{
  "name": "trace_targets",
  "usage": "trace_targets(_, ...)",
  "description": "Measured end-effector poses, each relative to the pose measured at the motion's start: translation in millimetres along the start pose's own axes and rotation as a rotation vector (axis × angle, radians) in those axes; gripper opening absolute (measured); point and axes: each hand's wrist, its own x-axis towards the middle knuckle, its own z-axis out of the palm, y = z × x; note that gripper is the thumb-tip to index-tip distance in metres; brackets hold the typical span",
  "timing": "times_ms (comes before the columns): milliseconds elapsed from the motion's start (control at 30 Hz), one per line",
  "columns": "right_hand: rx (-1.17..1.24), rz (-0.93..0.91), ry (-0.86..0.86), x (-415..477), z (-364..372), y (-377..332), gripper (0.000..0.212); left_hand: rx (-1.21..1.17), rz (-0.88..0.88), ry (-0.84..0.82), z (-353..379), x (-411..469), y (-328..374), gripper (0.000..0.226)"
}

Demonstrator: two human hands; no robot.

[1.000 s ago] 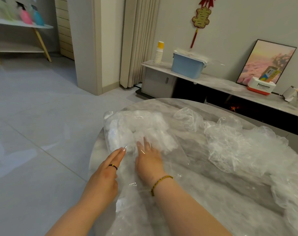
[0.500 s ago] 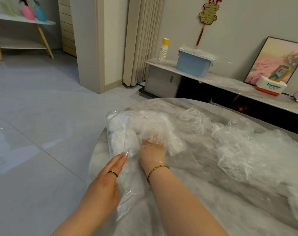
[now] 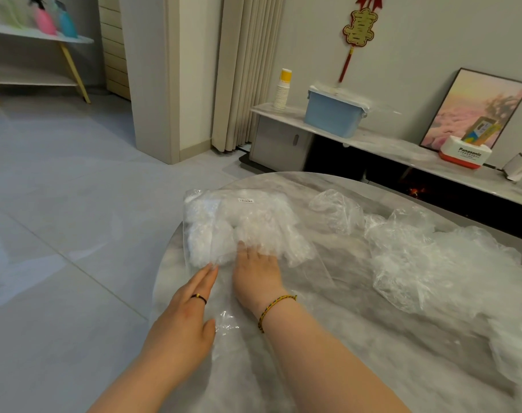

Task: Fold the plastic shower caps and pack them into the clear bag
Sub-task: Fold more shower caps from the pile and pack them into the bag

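A clear bag (image 3: 224, 222) stuffed with white folded shower caps lies at the left edge of the round marble table (image 3: 358, 353). My right hand (image 3: 258, 272) reaches into the bag's open mouth, fingers hidden among the caps inside. My left hand (image 3: 188, 317) lies flat with straight fingers on the bag's near flap, holding it down. A loose heap of crumpled plastic shower caps (image 3: 438, 263) spreads over the table's right side.
The table's left rim drops to a grey tiled floor (image 3: 60, 234). Behind the table stands a low cabinet (image 3: 373, 144) with a blue box (image 3: 332, 114), a stack of paper cups (image 3: 283, 90), a framed picture (image 3: 474, 111) and a white-and-red box (image 3: 462, 156).
My right hand has pushed deeper into the bag, its fingers now buried among the caps. The left hand stays pressed on the flap. The view shifted slightly.
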Motion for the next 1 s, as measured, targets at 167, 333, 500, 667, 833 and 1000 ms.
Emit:
trace_targets(167,0.011,-0.122,0.023,-30,-5,0,0.057,0.278,-0.029,0.03,0,0,-1,0.066)
trace_targets(333,0.248,-0.343,0.104,-85,-14,23,0.047,0.379,-0.025,0.097,-2,-2,5,0.049)
trace_targets(500,0.209,-0.152,0.371,-144,-7,89,0.033,0.28,0.293,0.32,2,-7,18,0.027)
trace_targets(667,0.059,0.185,0.327,-209,13,170,0.034,0.241,0.609,0.166,43,-23,54,0.041)
trace_targets(833,0.133,0.517,0.301,-264,34,216,0.042,0.258,0.702,-0.101,76,-36,70,0.045)
trace_targets(1000,0.094,0.739,0.286,-282,44,238,0.049,0.349,0.723,-0.145,97,-43,70,0.048)
